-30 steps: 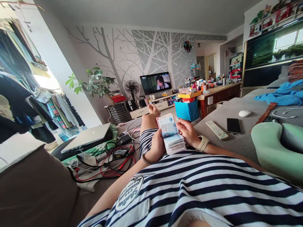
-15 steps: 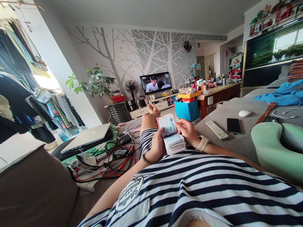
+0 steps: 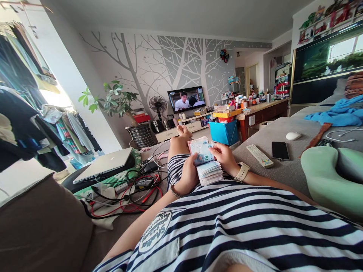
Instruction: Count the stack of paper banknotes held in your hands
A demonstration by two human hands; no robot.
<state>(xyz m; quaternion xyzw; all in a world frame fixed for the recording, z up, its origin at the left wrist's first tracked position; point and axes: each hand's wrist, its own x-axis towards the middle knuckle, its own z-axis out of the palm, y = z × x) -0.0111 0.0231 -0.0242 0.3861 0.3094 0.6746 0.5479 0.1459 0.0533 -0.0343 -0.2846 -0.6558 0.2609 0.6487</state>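
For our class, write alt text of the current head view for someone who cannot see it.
A person's left hand grips a stack of banknotes while the right hand pinches a note marked 10. A remote control and phone lie to the right; tangled cables lie to the left.

Strong daylight enters from the left, overexposed to white behind the hanging clothes [image 3: 31, 71]. The ceiling [image 3: 170, 15] reads dim grey. At right, the dark glass panel [image 3: 317, 64] carries a bright window reflection. Wide-angle distortion stretches the sofa [image 3: 279, 132] towards its outer edges. Banknotes [image 3: 202, 153] acceptably sharp; a pixelated patch marks the television [image 3: 185, 100].
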